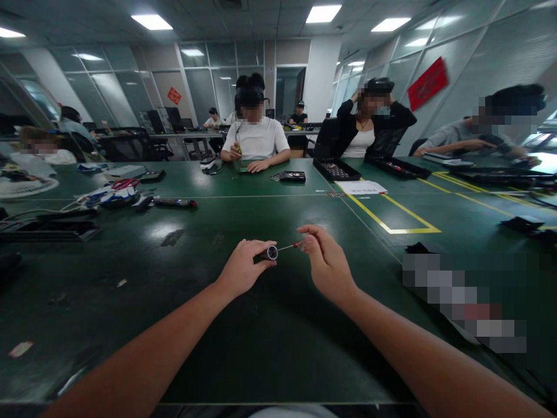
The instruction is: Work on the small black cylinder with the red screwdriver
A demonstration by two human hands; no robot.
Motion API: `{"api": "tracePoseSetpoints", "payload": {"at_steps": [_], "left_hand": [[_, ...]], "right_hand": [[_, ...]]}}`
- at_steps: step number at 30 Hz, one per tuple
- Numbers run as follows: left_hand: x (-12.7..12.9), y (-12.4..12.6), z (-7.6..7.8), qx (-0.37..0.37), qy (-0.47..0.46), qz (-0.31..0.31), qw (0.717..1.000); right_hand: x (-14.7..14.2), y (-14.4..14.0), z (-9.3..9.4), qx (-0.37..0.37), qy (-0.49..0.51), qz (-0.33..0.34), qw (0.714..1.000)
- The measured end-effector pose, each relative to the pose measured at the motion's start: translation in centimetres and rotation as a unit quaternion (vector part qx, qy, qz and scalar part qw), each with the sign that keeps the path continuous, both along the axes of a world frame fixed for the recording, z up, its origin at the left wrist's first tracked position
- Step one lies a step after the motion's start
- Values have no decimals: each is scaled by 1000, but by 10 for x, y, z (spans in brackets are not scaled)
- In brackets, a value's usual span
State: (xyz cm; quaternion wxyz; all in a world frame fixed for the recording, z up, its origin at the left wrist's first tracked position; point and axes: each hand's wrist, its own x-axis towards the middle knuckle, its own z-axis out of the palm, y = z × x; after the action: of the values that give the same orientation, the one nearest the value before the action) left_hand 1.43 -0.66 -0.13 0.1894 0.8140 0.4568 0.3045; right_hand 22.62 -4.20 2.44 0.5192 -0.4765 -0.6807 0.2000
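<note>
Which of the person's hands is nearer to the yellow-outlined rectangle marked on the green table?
Right. The right hand, pinching a thin red-tipped bit, is just beside the yellow-outlined rectangle. The left hand, holding a small dark handle, is farther away.

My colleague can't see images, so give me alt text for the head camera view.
Over a dark green table, the left hand grips a small dark cylindrical handle while the right hand pinches a thin red-tipped metal bit at its end. Several people sit across the table.
</note>
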Motion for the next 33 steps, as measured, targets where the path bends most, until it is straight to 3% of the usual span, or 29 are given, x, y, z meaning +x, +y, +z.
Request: {"api": "tracePoseSetpoints", "payload": {"at_steps": [4,13,24,28,33], "left_hand": [[-1,0,0,0,3,8,1000],[-1,-1,1,1,-6,9,1000],[-1,1,1,9,-7,15,1000],[0,1,4,5,0,19,1000],[0,-1,6,21,25,-9,999]], "right_hand": [[1,0,-1,-13,5,23,1000],[1,1,3,-24,-17,-19,999],[2,3,5,-35,-33,7,999],[0,6,0,-46,56,31,997],[1,22,-13,-95,194,0,976]]}}
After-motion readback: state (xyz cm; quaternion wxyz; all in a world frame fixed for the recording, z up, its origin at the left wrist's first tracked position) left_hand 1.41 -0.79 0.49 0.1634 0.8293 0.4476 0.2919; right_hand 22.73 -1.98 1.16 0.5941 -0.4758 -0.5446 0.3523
